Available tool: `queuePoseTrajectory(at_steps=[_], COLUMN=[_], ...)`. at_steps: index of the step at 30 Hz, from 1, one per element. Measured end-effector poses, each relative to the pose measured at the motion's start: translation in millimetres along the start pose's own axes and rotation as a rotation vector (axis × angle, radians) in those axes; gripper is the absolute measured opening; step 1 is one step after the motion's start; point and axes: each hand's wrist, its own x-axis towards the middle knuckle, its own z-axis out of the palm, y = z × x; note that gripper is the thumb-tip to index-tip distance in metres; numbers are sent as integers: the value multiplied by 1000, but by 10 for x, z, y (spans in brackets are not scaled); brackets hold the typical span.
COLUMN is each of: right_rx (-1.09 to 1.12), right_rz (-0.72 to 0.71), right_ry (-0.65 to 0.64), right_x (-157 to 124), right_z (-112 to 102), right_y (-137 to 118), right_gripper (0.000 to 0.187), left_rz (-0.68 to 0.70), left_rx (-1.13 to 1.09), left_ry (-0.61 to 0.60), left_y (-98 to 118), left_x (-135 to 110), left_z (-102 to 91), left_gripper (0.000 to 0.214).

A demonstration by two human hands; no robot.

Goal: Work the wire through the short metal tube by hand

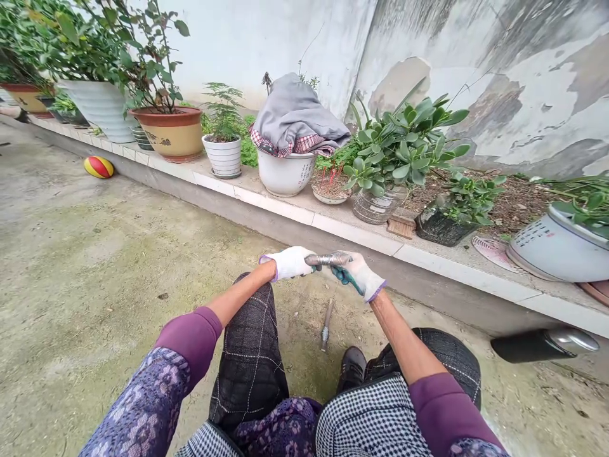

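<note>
My left hand (290, 263) and my right hand (358, 276) wear white work gloves, the right one with a green-coated palm. Both hands close on a short, tapered silver metal rod (328, 259) held just above my knees. Most of its lower side is hidden by the gloves. Below the hands, a small tool with a wooden handle and a metal tip (326, 324) shows between my legs, apart from both gloves. Its exact kind is hard to tell.
A tiled concrete ledge (309, 212) runs ahead, lined with potted plants and a white pot (285, 172) under folded grey cloth. A red-and-yellow ball (99, 167) lies on the concrete ground at left. A dark cylinder with a metal cap (542, 343) intrudes at right.
</note>
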Motion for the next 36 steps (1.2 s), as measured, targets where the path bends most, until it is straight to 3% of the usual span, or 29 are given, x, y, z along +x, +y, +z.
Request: queuePoseTrajectory(at_steps=[3, 6, 9, 12, 17, 21, 25, 27, 30, 33, 36], right_rx=[-36, -246, -495, -620, -467, -151, -143, -235, -387, -485, -505], right_rz=[2, -96, -194, -262, -211, -48, -25, -89, -216, -265, -320], right_ry=[2, -55, -125, -119, -39, -8, -15, -43, -93, -70, 6], right_x=[-17, -67, -106, -108, -72, -53, -97, -140, -173, -120, 7], right_z=[156, 280, 267, 122, -106, -65, 145, 242, 278, 156, -31], right_y=[38, 77, 82, 48, 34, 65, 17, -33, -110, -155, -138], right_gripper=[25, 24, 19, 20, 21, 27, 26, 22, 20, 23, 22], left_rz=[-73, -135, -163, -76, 92, 56, -62, -150, -215, -228, -132], left_rx=[-88, 160, 452, 583, 533, 306, 79, 125, 366, 489, 517], left_ry=[113, 159, 60, -87, -72, 28, 148, 179, 154, 93, 25], left_y=[-133, -249, -261, -161, -13, -67, -168, -218, -280, -284, -218], left_x=[59, 129, 159, 127, 32, 37, 77, 94, 120, 140, 144], left_z=[-33, -44, 8, 103, 142, 43, -49, -75, -75, -31, 15], left_gripper=[27, 25, 28, 27, 29, 25, 27, 27, 31, 36, 37])
